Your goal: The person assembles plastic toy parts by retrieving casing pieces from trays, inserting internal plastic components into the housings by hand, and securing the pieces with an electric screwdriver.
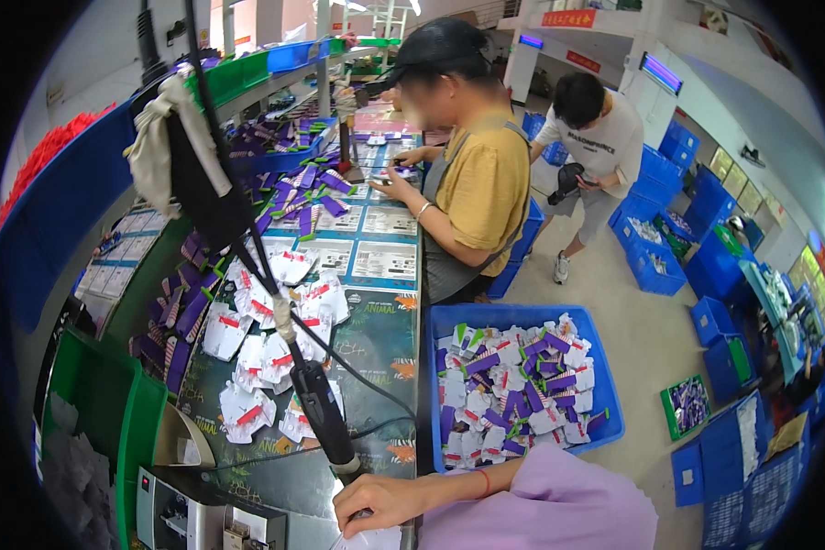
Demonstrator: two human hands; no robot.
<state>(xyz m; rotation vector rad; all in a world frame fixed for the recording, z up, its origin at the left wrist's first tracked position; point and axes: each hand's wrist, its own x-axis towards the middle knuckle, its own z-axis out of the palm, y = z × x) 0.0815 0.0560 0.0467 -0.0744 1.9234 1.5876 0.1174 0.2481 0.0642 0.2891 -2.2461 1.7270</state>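
Observation:
My right hand (pixel 378 503) reaches in from the lower right in a lilac sleeve (pixel 559 509). Its fingers are curled down onto a white piece (pixel 372 539), mostly cut off by the lower edge, so its kind cannot be made out. A black electric screwdriver (pixel 321 408) hangs on its cable, its lower end just above the knuckles. Beyond it, white plastic shells (pixel 247 411) with red parts lie spread over the dark printed bench mat (pixel 368 353). To their left is a heap of purple and green parts (pixel 191 307). My left hand is out of view.
A blue crate (pixel 617 403) of white and purple assemblies stands right of the bench. A co-worker in yellow (pixel 490 188) handles a small part farther along; another person (pixel 596 137) stands behind. A green bin (pixel 92 394) and a small machine (pixel 170 509) are at lower left.

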